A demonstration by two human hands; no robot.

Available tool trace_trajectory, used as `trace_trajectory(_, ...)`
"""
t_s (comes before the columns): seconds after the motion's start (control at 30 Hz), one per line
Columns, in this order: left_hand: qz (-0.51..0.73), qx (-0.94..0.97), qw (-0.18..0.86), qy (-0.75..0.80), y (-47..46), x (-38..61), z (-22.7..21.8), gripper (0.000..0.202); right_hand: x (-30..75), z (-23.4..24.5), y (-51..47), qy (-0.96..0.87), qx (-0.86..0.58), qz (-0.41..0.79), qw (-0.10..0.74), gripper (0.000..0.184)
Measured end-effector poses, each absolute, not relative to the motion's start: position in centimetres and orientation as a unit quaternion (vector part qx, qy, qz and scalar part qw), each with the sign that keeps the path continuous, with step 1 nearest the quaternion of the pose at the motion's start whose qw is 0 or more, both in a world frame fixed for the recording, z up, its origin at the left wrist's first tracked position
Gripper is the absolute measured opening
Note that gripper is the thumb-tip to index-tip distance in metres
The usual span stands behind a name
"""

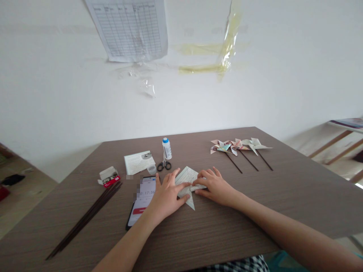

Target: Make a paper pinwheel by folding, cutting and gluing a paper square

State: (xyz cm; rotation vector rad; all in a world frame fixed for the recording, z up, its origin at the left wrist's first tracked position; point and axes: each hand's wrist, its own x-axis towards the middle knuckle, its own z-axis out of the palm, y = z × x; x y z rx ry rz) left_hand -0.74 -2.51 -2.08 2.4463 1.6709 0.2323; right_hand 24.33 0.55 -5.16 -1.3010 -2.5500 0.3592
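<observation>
A folded sheet of printed paper (187,177) lies on the brown table (215,234) in front of me. My left hand (166,195) rests flat on its left part, fingers stretched out and apart, pressing the paper down. My right hand (214,184) lies on the paper's right side, fingertips pushing along a fold near the middle. Neither hand grips anything. Part of the paper is hidden under both hands.
A phone (141,202) with a timer lies left of my left hand. Dark thin sticks (86,218), a small red box (109,176), scissors (164,164), a glue bottle (166,148), a paper pad (138,162) and three finished pinwheels (238,146) sit further back.
</observation>
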Motion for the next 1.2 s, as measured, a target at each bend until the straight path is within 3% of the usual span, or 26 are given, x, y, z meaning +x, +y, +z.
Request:
trace_trajectory(0.97, 0.097, 0.832, 0.066, 0.542, -2.46, -1.09, -2.55, 0.036, 24.89, -5.75, 1.01, -0.882, -0.431, 0.120, 0.149, 0.031)
trace_trajectory(1.2, 0.085, 0.833, 0.066, 0.542, -2.57, -0.91, -2.55, 0.030, 24.52, -5.19, 0.61, -0.900, -0.412, 0.055, 0.130, 0.036)
